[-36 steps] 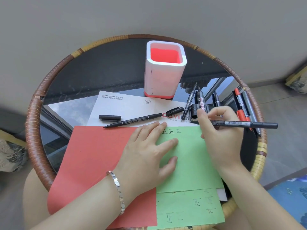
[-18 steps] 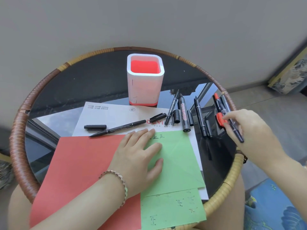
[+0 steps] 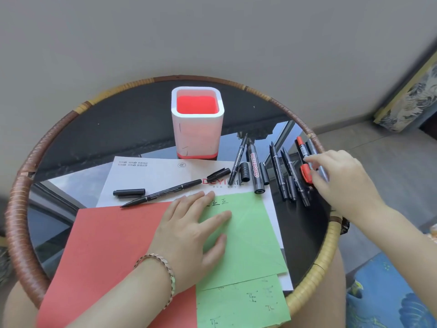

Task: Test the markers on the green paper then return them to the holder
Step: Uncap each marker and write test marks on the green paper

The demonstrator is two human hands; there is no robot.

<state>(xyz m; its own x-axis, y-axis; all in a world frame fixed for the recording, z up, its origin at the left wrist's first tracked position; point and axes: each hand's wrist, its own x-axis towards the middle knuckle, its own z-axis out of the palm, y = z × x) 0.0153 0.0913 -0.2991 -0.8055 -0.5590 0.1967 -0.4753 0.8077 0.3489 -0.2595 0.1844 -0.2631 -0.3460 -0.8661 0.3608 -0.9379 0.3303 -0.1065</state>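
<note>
A green paper (image 3: 248,235) with a few black test marks lies on the round table, and my left hand (image 3: 189,235) presses flat on its left part. The white holder (image 3: 197,138) with a red inside stands at the back and holds no markers. Several markers lie to its right: a thin black one (image 3: 237,162), a whiteboard marker (image 3: 255,169), two black ones (image 3: 277,171) (image 3: 296,178), a red one (image 3: 303,150) and a grey one (image 3: 313,147). My right hand (image 3: 340,183) rests loosely over the red and grey markers, fingertips touching the red one.
An uncapped black pen (image 3: 163,192) and loose caps (image 3: 128,192) (image 3: 218,174) lie on a white sheet (image 3: 153,174). A red paper (image 3: 113,252) and a second green sheet (image 3: 241,301) lie at the front. The table's wicker rim (image 3: 314,275) is close to my right arm.
My right hand carried a black marker from the green paper to the right, laid it among the markers and let go. The left hand has stayed on the paper.
</note>
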